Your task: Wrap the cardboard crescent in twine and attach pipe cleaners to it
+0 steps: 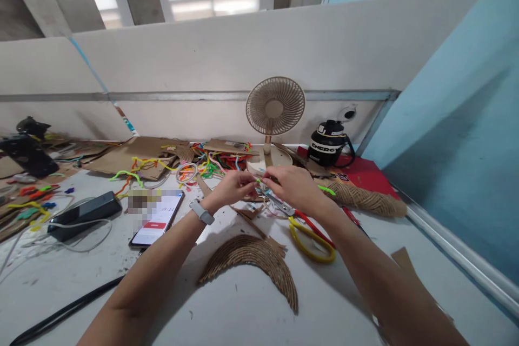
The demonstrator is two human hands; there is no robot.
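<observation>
Both hands met mid-surface: left hand (233,186) and right hand (292,186) fingers pinched on a green pipe cleaner (326,190), apparently bending it; scissors (308,230) lay beneath.

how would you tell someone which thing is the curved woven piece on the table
Start at the small beige fan standing against the back wall, then come straight toward the person, past both hands. On the white table lies a brown crescent of coiled cord, arched like a rainbow, unlike the flat cardboard scraps farther back.

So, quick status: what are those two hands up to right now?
Left hand and right hand pinch a green pipe cleaner together. Scissors lie just below. Nothing between them.
</observation>
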